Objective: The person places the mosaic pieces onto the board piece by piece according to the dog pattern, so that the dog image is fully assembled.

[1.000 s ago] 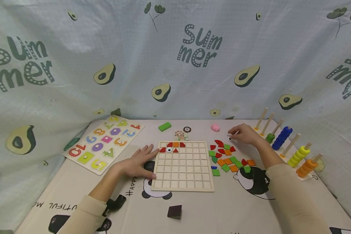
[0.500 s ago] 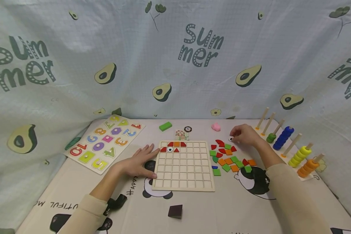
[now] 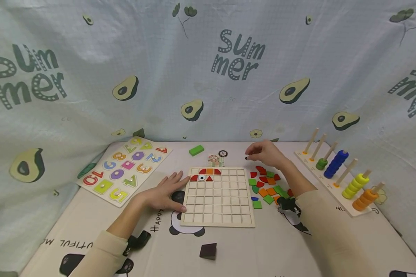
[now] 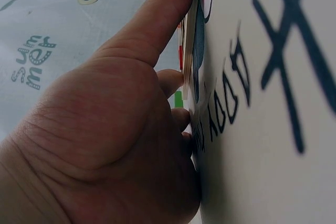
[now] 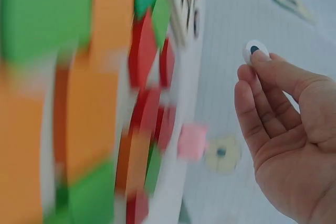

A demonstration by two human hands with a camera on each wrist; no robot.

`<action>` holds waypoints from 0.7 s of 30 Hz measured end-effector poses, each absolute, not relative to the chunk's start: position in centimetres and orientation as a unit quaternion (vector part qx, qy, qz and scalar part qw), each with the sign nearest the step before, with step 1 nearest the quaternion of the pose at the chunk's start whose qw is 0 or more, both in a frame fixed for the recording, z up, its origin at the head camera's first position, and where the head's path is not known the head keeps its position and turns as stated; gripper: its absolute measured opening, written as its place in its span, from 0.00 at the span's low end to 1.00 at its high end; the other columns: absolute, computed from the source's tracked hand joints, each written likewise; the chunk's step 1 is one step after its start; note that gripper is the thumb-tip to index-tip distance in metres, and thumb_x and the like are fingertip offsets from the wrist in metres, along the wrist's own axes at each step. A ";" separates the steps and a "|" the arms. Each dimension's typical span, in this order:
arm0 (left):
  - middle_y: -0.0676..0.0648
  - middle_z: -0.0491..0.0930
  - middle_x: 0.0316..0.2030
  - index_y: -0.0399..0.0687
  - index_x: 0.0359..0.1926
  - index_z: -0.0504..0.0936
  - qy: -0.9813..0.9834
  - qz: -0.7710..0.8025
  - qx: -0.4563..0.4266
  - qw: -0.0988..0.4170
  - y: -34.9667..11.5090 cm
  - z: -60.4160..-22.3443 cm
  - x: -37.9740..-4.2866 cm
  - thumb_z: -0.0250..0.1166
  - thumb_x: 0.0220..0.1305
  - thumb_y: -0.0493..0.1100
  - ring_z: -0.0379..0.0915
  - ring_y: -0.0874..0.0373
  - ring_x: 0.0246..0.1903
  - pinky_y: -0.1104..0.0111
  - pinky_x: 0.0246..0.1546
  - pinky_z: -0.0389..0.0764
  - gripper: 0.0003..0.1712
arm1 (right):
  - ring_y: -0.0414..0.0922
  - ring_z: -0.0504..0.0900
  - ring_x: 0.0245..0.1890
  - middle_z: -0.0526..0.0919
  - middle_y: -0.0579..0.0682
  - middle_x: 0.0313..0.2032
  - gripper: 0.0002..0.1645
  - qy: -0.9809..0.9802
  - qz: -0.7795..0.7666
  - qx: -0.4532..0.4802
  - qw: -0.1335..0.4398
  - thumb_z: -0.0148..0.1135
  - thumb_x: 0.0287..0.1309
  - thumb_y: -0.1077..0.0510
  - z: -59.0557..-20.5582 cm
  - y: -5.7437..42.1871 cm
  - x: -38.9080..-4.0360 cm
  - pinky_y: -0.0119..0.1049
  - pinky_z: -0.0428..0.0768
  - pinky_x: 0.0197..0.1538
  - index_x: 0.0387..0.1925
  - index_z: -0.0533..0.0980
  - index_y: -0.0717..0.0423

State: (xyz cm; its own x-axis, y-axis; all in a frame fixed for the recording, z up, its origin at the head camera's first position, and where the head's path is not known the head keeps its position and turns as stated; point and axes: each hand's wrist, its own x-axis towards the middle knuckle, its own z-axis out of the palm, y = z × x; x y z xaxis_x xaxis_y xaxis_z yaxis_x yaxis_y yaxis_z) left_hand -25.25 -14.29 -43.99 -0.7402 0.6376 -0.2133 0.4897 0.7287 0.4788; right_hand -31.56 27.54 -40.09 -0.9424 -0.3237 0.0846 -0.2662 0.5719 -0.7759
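My right hand (image 3: 265, 153) pinches a round white eye piece with a black pupil (image 5: 249, 51) between thumb and fingers, raised behind the heap of loose pieces. My left hand (image 3: 164, 193) lies with fingers spread at the left side of the wooden grid board (image 3: 218, 209), its thumb and a fingertip against the board's edge. In the board's top two rows sit red curved pieces (image 3: 217, 172), an orange square (image 3: 210, 171), a red triangle (image 3: 209, 178) and another eye piece (image 3: 202, 177).
Loose red, green and orange pieces (image 3: 271, 191) lie right of the board. Farther right stands a peg stacker with coloured beads (image 3: 336, 164). A number puzzle board (image 3: 127, 165) lies left. Behind the board are a green block (image 3: 196, 150) and a patterned card (image 3: 215, 160).
My right hand has lifted the eye piece and carried it left from beyond the loose pieces toward the board, now covering the pink object. My left hand keeps its place.
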 end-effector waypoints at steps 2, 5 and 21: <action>0.46 0.33 0.76 0.60 0.76 0.45 0.911 0.198 0.311 0.183 -14.3 -44.0 -25.2 0.66 0.47 0.74 0.23 0.47 0.74 0.49 0.71 0.31 0.63 | 0.52 0.82 0.36 0.85 0.49 0.36 0.10 0.883 -0.432 -0.181 0.034 0.68 0.56 0.61 -40.0 25.9 -31.5 0.46 0.83 0.43 0.40 0.83 0.61; 0.45 0.33 0.76 0.60 0.76 0.45 0.911 0.198 0.314 0.182 -14.3 -43.9 -25.2 0.66 0.47 0.73 0.23 0.47 0.74 0.49 0.71 0.31 0.63 | 0.53 0.83 0.36 0.85 0.48 0.35 0.09 0.877 -0.429 -0.211 0.039 0.67 0.57 0.61 -40.2 23.6 -31.3 0.50 0.83 0.42 0.39 0.83 0.60; 0.44 0.34 0.76 0.59 0.76 0.46 0.907 0.208 0.317 0.183 -14.3 -43.8 -24.9 0.67 0.47 0.72 0.23 0.46 0.74 0.48 0.71 0.31 0.62 | 0.41 0.78 0.28 0.84 0.43 0.28 0.02 0.901 -0.323 -0.275 0.095 0.68 0.54 0.63 -41.3 16.8 -30.3 0.33 0.78 0.30 0.31 0.84 0.55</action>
State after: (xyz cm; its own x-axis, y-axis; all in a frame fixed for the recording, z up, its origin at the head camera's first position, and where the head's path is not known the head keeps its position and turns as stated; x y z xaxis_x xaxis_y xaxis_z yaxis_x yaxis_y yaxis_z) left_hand -24.92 -14.26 -43.75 -0.7320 0.6515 -0.1993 0.4993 0.7120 0.4937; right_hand -30.31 16.76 -41.27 -0.8311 -0.5560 0.0069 -0.4340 0.6407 -0.6333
